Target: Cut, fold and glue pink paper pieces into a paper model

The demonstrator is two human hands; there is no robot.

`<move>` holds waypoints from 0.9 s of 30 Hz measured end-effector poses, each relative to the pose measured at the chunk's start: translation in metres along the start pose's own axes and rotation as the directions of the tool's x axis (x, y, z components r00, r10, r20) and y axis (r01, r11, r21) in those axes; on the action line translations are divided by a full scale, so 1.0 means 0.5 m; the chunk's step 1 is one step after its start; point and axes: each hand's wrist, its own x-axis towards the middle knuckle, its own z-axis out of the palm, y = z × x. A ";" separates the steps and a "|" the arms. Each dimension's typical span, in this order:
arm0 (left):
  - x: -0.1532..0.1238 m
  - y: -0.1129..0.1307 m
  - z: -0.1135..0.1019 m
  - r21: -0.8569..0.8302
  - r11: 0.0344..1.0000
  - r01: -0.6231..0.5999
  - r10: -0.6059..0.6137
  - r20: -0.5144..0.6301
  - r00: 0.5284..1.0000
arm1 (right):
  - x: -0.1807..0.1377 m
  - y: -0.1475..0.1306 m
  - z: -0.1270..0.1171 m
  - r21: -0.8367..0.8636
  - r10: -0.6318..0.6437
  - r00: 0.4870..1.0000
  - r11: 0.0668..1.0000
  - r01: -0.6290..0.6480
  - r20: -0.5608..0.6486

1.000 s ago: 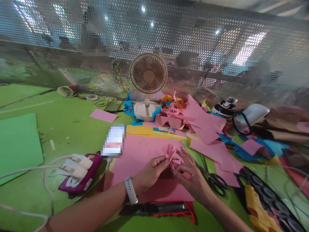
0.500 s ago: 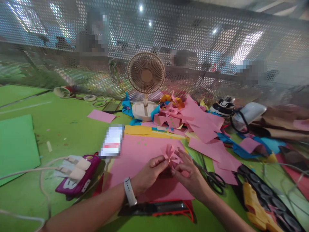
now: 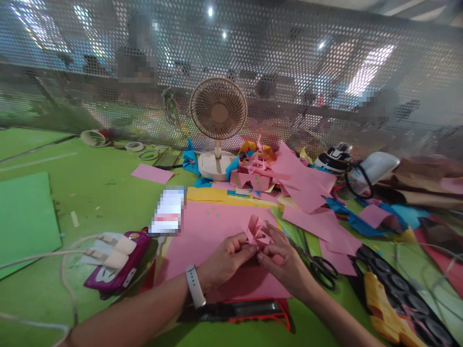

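Note:
A small folded pink paper piece (image 3: 255, 228), with flaps standing up like petals, is held between my two hands. My left hand (image 3: 231, 253), with a pale watch strap on the wrist, pinches its lower left side between thumb and fingers. On the right side, my right hand (image 3: 281, 255) grips the same piece with closed fingertips. Both hands are just above a large pink paper sheet (image 3: 202, 241). My fingers cover the bottom of the folded piece.
Black-handled scissors (image 3: 323, 272) lie right of my right hand, near a yellow glue gun (image 3: 379, 303). Paper scraps (image 3: 300, 178) pile up beside a fan (image 3: 219, 113). At left are a phone (image 3: 168, 212) and a purple power bank-like box (image 3: 119, 265) with plugged cables.
The folded pink paper has turned slightly, and its flaps now stand more upright. My left thumb and fingers have shifted a little to the right along its base.

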 end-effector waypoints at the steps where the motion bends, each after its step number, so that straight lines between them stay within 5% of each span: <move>1: 0.000 -0.001 0.000 -0.006 1.000 0.001 -0.001 0.005 1.000 | 0.000 -0.001 0.000 -0.001 -0.001 1.000 1.000 0.001 -0.001; 14: 0.000 0.008 0.003 0.067 0.998 0.009 -0.005 -0.052 0.999 | 0.005 -0.008 0.001 0.030 -0.005 1.000 1.000 0.005 -0.013; 24: -0.002 0.026 0.006 0.101 0.985 -0.139 0.154 -0.168 0.974 | -0.007 -0.007 -0.007 0.350 0.124 0.959 0.936 -0.028 -0.256; 27: -0.005 0.023 0.007 0.155 0.979 -0.135 0.170 -0.239 0.956 | -0.003 -0.011 -0.008 0.522 0.239 0.958 0.844 -0.123 -0.160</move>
